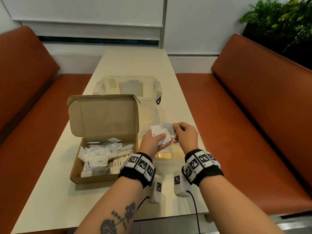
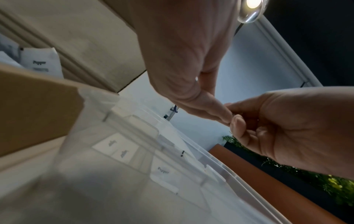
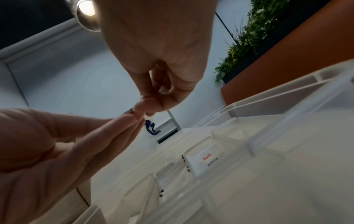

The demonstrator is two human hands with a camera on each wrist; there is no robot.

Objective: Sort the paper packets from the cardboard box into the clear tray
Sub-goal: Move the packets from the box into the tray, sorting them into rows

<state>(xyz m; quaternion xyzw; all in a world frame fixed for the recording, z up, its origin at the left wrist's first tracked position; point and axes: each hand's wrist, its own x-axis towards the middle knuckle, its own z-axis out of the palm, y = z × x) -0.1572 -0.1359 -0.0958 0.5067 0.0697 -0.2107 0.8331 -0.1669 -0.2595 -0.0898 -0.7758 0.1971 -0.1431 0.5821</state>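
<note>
A small fan of white square paper packets (image 1: pixel 159 135) is held in the air above the clear plastic divided tray (image 1: pixel 200 142), just to the right of the open brown cardboard box (image 1: pixel 101 179). The left hand (image 1: pixel 152 143) grips this fan, thumb on top and fingers underneath. The right hand (image 1: pixel 184 136) pinches one packet with small grey print (image 1: pixel 168 129) at its edge between thumb and fingertips, drawing it away from the fan.

Taking the cardboard box as the landmark: inside it lie many more loose white packets (image 1: pixel 98 157), some printed "Pepper", some "Sugar". The tray sits touching the box's right wall on the cream bench (image 1: pixel 135 61). In the wrist views its compartments already hold a few packets, one marked "Salt" (image 3: pixel 205 161) and one marked "Pepper" (image 2: pixel 162 172). Behind the box stands a clear lidded plastic tub (image 1: pixel 128 86). Orange upholstered seats (image 1: pixel 253 115) flank the bench.

The step in hand looks like separating a single packet and reading its label. To do it well, the right hand should peel only one packet free while the left keeps firm hold of the rest, then lower it flat into the compartment holding matching packets. Thin paper packets stick together easily, so two may come away at once.
</note>
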